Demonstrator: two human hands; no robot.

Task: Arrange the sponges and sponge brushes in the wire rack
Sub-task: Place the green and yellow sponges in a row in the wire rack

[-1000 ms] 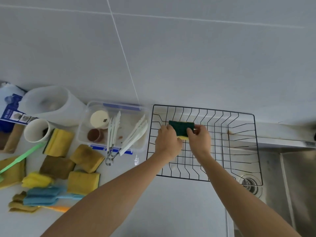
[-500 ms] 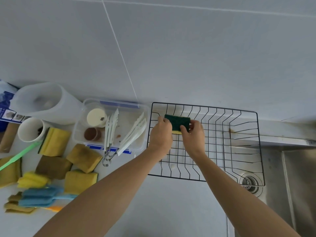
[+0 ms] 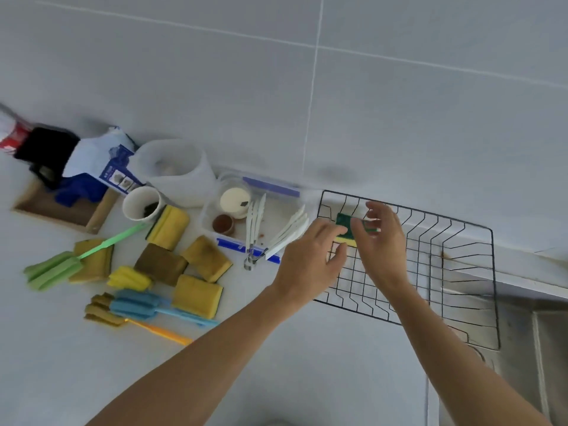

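Observation:
A black wire rack (image 3: 494,287) lies on the counter, partly over the sink. A green-topped yellow sponge (image 3: 343,222) stands on edge in its back left corner. My left hand (image 3: 310,259) hovers at the rack's left edge, fingertips close to the sponge. My right hand (image 3: 382,241) is just right of the sponge with fingers spread; both look blurred. Several worn yellow sponges (image 3: 196,296) lie on the counter to the left. Beside them lie a green sponge brush (image 3: 52,270), a yellow one (image 3: 129,278) and a blue one (image 3: 138,305).
A clear plastic box (image 3: 270,187) with white tongs and small cups sits left of the rack. Behind it are a white jug (image 3: 175,170), a paper cup (image 3: 141,204), a blue package and a wooden tray (image 3: 61,210). The steel sink (image 3: 547,333) is at the right.
Both hands held the green sponge and carried it to the rack's back left corner. Now their fingers have spread and drawn back from it. The camera has swung left.

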